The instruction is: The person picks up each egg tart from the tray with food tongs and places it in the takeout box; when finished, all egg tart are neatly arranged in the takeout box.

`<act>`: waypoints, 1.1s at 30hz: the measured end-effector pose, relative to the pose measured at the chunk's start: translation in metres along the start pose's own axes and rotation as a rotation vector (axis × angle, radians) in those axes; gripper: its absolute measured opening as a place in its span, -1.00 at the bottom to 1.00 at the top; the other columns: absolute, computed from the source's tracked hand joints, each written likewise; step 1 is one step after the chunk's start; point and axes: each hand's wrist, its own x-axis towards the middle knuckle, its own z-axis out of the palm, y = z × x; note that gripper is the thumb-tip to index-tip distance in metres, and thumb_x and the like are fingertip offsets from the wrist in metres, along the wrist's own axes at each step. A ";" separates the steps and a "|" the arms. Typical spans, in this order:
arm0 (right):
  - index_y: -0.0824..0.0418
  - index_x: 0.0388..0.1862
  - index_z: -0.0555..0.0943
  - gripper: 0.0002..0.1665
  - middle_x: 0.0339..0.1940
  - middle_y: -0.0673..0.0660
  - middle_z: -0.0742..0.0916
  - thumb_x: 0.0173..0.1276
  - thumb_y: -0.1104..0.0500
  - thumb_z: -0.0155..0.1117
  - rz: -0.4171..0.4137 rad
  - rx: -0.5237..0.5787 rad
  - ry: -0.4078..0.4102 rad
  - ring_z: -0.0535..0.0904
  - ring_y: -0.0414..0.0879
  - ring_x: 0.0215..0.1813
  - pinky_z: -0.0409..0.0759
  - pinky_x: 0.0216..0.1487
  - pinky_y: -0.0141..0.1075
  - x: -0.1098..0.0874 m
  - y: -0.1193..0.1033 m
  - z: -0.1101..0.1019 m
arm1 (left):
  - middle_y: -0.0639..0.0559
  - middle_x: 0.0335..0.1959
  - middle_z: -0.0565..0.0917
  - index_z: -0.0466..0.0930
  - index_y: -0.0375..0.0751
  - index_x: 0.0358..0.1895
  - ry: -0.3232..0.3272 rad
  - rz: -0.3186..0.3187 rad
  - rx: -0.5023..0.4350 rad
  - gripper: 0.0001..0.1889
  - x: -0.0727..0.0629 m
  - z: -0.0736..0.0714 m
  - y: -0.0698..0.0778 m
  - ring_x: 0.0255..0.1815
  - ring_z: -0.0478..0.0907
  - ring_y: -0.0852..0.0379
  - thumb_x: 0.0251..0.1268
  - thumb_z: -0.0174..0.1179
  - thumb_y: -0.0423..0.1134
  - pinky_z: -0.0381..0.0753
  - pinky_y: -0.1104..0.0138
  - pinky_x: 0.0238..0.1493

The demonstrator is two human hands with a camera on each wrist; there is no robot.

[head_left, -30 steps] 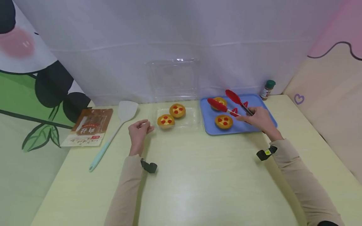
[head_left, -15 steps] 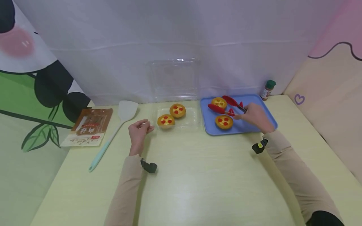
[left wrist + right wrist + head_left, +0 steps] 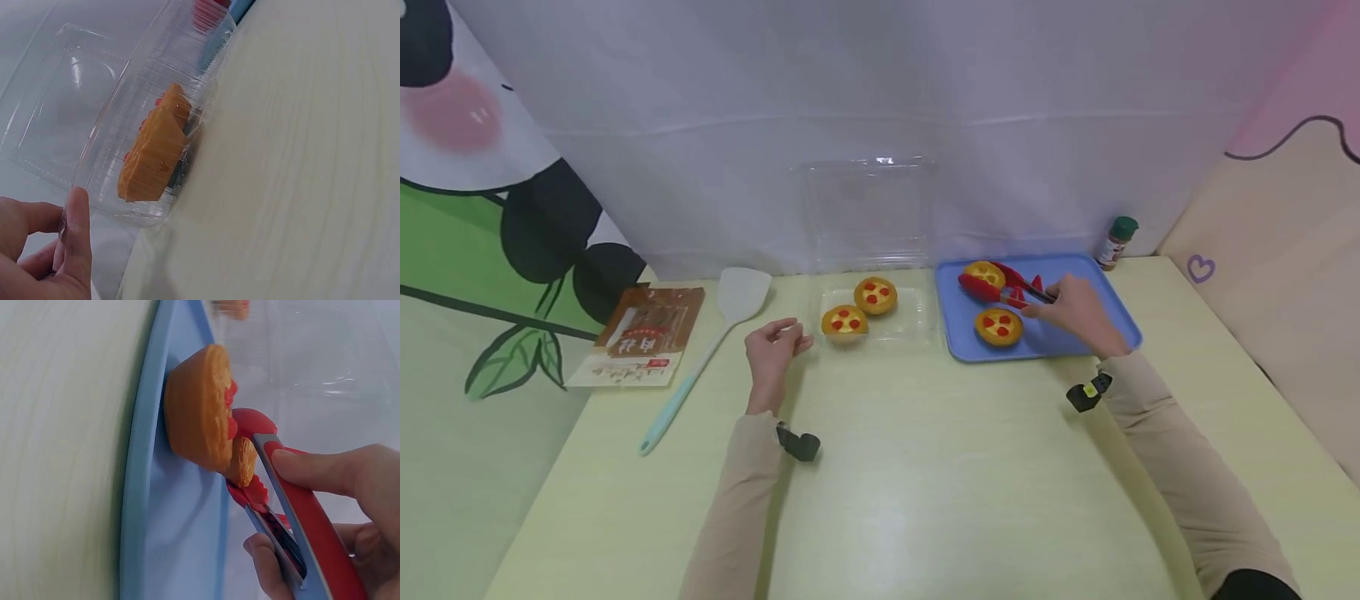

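My right hand [image 3: 1078, 315] grips red-tipped tongs [image 3: 306, 519] above the blue tray [image 3: 1045, 348]. The tips of the tongs stand on either side of the back egg tart [image 3: 983, 272], whose top shows red pieces. A second tart [image 3: 998, 327] sits in front of it on the tray; in the right wrist view this nearer tart [image 3: 197, 409] partly hides the back one. With its thumb and fingers, my left hand [image 3: 772, 358] pinches the near left edge of a clear plastic box [image 3: 103, 181]. Two tarts [image 3: 876, 296] lie inside that box, and its lid [image 3: 871, 212] stands raised.
Left of the box lie a white-headed spatula [image 3: 741, 293] with a mint handle and a brown-and-white food packet [image 3: 643, 337]. A green-capped spice jar [image 3: 1116, 243] stands behind the tray's right corner. A white cloth hangs behind the table [image 3: 910, 492].
My right hand has moved forward and lowered the tongs, and their tips have closed in around the back tart on the tray. My left hand stays at the box edge.
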 end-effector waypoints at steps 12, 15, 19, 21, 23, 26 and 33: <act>0.29 -0.41 0.65 -0.52 -0.74 -0.04 0.27 0.20 -0.14 0.44 -0.107 0.023 -0.002 0.17 -0.12 -0.64 0.04 -0.66 -0.38 -0.023 -0.025 -0.012 | -0.07 -0.49 0.53 0.42 -0.70 0.14 -0.011 0.024 -0.002 -0.63 -0.008 0.002 0.009 -0.59 0.66 0.28 0.31 0.12 -0.54 0.77 0.48 -0.32; 0.29 -0.21 0.70 -0.49 -0.74 -0.03 0.31 0.18 -0.15 0.46 -0.124 0.018 -0.035 0.16 -0.13 -0.65 0.02 -0.68 -0.39 -0.027 -0.039 -0.009 | -0.07 -0.49 0.53 0.43 -0.70 0.13 -0.012 0.019 -0.006 -0.64 -0.009 0.002 0.010 -0.59 0.66 0.28 0.31 0.12 -0.54 0.77 0.48 -0.32; 0.29 -0.26 0.68 -0.53 -0.76 -0.03 0.30 0.19 -0.11 0.46 -0.174 0.011 -0.091 0.10 -0.16 -0.68 -0.04 -0.68 -0.41 -0.027 -0.055 0.000 | -0.07 -0.48 0.53 0.45 -0.68 0.12 -0.003 0.016 -0.017 -0.65 -0.005 0.002 0.006 -0.60 0.66 0.29 0.31 0.12 -0.54 0.77 0.49 -0.33; 0.26 -0.45 0.61 -0.60 -0.76 -0.04 0.26 0.21 -0.07 0.45 -0.213 -0.001 -0.106 0.07 -0.17 -0.69 -0.06 -0.67 -0.42 -0.026 -0.062 0.005 | -0.06 -0.47 0.53 0.46 -0.66 0.12 0.004 0.020 -0.022 -0.65 -0.001 0.001 0.001 -0.60 0.65 0.30 0.32 0.13 -0.52 0.76 0.50 -0.33; 0.20 -0.63 0.43 -0.51 -0.76 -0.04 0.20 0.21 -0.05 0.45 -0.244 -0.024 -0.115 0.03 -0.18 -0.69 -0.08 -0.66 -0.42 -0.024 -0.070 0.010 | -0.04 -0.46 0.53 0.47 -0.64 0.13 0.010 0.025 -0.019 -0.65 0.002 0.000 -0.003 -0.60 0.65 0.31 0.33 0.13 -0.51 0.76 0.51 -0.33; 0.11 -0.72 0.23 -0.39 -0.73 -0.05 0.13 0.19 0.00 0.47 -0.282 -0.057 -0.118 -0.03 -0.19 -0.67 -0.09 -0.63 -0.41 -0.021 -0.080 0.015 | -0.02 -0.46 0.52 0.46 -0.63 0.14 0.019 0.027 -0.013 -0.64 0.004 0.000 -0.007 -0.60 0.65 0.33 0.33 0.14 -0.50 0.75 0.52 -0.33; 0.09 -0.80 0.12 -0.33 -0.73 -0.05 0.09 0.15 0.12 0.45 -0.349 -0.126 -0.117 0.00 -0.19 -0.70 -0.05 -0.62 -0.41 -0.015 -0.098 0.018 | -0.04 -0.47 0.53 0.46 -0.65 0.14 0.000 0.003 -0.015 -0.64 -0.002 0.001 0.003 -0.59 0.65 0.30 0.32 0.13 -0.52 0.76 0.49 -0.32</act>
